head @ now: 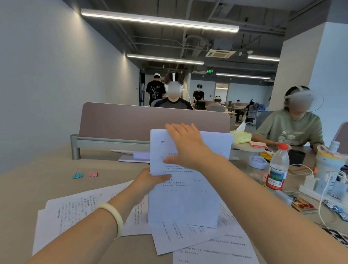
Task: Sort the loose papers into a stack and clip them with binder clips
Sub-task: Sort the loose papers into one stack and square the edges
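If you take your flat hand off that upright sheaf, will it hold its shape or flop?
Probably floppy: the upright sheaf looks thin, and the left hand gripping its edge and the right hand flat near its top both steady it. Likely light, being a few plain pages. Its bottom edge rests on loose sheets, so it may slide.

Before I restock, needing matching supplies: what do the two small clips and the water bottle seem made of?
The teal binder clip and pink binder clip look like painted metal with thin wire handles, though small. The clear red-capped water bottle looks like glossy plastic: see-through wall.
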A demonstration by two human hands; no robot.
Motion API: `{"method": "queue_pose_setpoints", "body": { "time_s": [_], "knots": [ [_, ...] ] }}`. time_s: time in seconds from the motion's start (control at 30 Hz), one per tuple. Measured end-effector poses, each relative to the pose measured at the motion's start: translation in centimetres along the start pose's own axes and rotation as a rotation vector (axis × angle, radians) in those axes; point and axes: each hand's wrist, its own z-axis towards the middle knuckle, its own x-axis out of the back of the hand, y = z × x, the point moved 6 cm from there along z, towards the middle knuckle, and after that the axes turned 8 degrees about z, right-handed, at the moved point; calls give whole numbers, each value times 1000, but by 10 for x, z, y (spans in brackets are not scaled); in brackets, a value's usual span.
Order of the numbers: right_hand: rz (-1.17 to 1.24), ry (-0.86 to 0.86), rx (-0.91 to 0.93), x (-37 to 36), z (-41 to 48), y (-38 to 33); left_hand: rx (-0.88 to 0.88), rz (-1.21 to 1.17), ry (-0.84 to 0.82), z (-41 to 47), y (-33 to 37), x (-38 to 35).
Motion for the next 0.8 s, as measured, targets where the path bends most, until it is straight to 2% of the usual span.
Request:
{"method": "queue_pose_setpoints", "body": {
  "time_s": [0.2,0.3,0.37,0.4,0.43,0.5,0.57,0.6,0.67,0.8],
  "knots": [
    [90,27,87,-2,6,-13,26,8,-14,1,-2,-2],
    [51,19,-49,13,-2,23,27,-15,23,1,-2,-1],
    [9,63,-230,25,-18,65,42,-16,29,2,-5,-1],
    [65,108,-332,28,-28,89,47,-17,30,3,-6,-1],
    [245,146,-435,26,-39,111,52,-22,36,3,-7,-2],
    [865,195,-571,9,-60,141,63,-42,53,5,-11,-2],
    [1284,163,-608,-19,-73,146,68,-65,65,6,-15,-3],
    [1362,107,-622,-36,-79,142,77,-75,69,5,-18,-4],
    [1358,15,-651,-72,-91,129,99,-70,76,2,-25,-8],
    [1271,193,-670,-95,-88,117,32,19,197,-3,-7,-4]
  ]
}}
